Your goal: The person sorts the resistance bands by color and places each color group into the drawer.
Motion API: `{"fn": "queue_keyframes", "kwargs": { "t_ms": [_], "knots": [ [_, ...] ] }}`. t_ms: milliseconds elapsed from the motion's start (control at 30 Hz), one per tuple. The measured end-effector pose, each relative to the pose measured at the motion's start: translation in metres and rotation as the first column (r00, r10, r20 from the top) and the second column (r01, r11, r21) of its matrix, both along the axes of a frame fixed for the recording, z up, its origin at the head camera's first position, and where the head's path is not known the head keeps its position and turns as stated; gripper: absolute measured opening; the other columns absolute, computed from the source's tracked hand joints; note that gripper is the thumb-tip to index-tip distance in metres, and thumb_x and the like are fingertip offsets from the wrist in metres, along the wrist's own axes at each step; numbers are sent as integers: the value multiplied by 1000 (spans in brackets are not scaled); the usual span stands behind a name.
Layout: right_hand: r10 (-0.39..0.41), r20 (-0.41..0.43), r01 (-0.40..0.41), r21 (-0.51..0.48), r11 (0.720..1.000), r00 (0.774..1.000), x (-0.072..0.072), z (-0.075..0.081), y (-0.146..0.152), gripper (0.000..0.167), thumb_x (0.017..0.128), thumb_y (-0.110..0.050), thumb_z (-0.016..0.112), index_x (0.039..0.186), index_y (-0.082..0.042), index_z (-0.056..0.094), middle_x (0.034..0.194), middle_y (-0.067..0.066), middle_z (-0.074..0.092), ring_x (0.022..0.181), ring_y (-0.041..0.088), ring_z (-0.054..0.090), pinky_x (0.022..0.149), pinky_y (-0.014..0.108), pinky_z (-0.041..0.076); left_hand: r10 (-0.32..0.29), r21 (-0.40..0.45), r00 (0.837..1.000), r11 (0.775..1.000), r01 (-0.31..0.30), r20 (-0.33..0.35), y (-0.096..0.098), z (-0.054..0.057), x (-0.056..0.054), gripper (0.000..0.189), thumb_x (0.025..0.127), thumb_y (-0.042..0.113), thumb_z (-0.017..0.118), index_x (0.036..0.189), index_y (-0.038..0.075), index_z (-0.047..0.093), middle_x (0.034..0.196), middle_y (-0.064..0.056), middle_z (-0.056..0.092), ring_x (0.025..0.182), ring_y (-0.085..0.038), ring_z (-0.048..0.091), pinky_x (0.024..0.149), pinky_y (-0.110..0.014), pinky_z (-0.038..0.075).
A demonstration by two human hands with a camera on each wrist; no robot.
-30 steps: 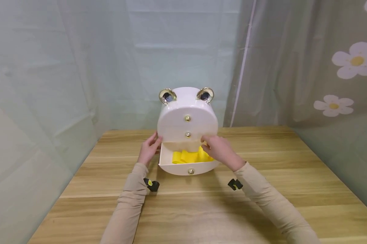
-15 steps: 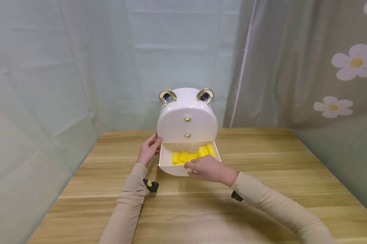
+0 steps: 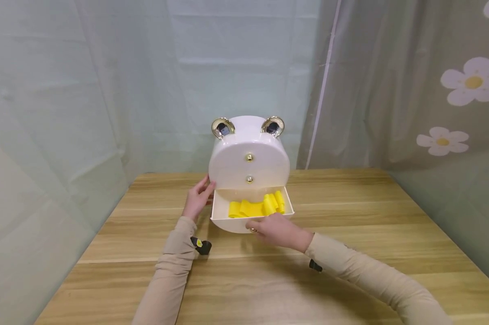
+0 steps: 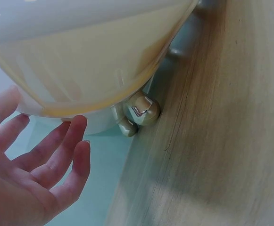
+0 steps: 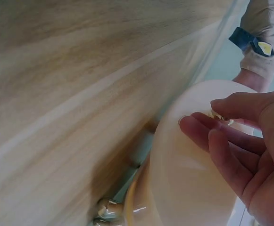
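A white frog-shaped drawer box [image 3: 249, 167] with gold-rimmed eyes stands on the wooden table. Its lowest drawer [image 3: 226, 224] is pulled out. Inside lie yellow rolled strips [image 3: 250, 209], perhaps ribbon. My right hand [image 3: 279, 230] is at the drawer front, pinching its gold knob [image 5: 218, 115] between thumb and fingers. At the box's left side, my left hand [image 3: 196, 199] rests with its fingertips against the wall, the fingers loosely bent, as the left wrist view shows. Part of the drawer's right front is hidden behind my right hand.
Two more gold knobs mark the upper drawers, the top knob [image 3: 249, 157] and the middle knob [image 3: 249, 179]; both drawers are closed. Small gold feet [image 4: 143, 109] hold the box off the wooden table [image 3: 350, 216]. Pale curtains [image 3: 244, 58] hang behind it.
My right hand has moved from the yellow strips in the drawer down to the drawer front and taken hold of its knob. My left hand has stayed at the box's side.
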State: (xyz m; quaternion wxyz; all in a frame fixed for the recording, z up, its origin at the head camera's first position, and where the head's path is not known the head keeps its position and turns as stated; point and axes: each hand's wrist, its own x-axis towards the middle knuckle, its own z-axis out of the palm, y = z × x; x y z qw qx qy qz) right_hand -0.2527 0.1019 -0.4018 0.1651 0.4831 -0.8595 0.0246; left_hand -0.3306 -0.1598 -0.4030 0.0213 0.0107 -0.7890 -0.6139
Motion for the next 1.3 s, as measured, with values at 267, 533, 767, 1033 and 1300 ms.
{"fn": "queue_keyframes", "kwargs": {
  "t_ms": [267, 533, 767, 1033, 1300],
  "knots": [
    [26, 60, -20, -110, 994, 998, -3, -1, 0, 19, 86, -4, 67, 101, -15, 63, 76, -5, 63, 51, 4, 35, 48, 10, 25, -9, 9, 1000, 1000, 9, -16, 0, 1, 2, 66, 93, 54, 54, 151, 30, 34, 137, -20, 55, 113, -38, 62, 100, -52, 49],
    [30, 58, -22, -138, 990, 998, -12, -3, -1, 17, 87, -4, 65, 100, -15, 65, 71, -5, 59, 51, 3, 34, 47, 9, 25, -23, 5, 1000, 1000, 23, -11, -4, 0, -1, 66, 94, 52, 55, 150, 25, 35, 134, -24, 56, 113, -40, 62, 100, -51, 50],
    [17, 131, 4, -158, 987, 991, -21, 0, -5, 15, 87, -2, 65, 95, -14, 64, 74, -5, 60, 52, 3, 37, 48, 9, 27, -31, 0, 1000, 1000, 31, 1, -3, 5, 2, 64, 95, 49, 55, 150, 23, 36, 135, -25, 55, 112, -39, 62, 99, -50, 51],
    [0, 162, 28, -172, 985, 987, -35, -1, -9, 19, 85, -1, 64, 99, -12, 66, 79, -3, 67, 52, 4, 40, 49, 10, 32, -34, -12, 999, 999, 34, -7, -8, 0, 0, 65, 95, 51, 55, 150, 22, 36, 134, -24, 57, 112, -39, 63, 98, -48, 52],
    [-30, 176, 62, -180, 982, 984, -48, 2, -10, 20, 84, 0, 65, 100, -11, 68, 85, 1, 73, 56, 4, 47, 53, 11, 39, -36, -27, 999, 999, 36, -21, -7, 1, -1, 65, 95, 51, 55, 150, 21, 37, 134, -24, 57, 109, -36, 64, 98, -48, 52]
  ]
}}
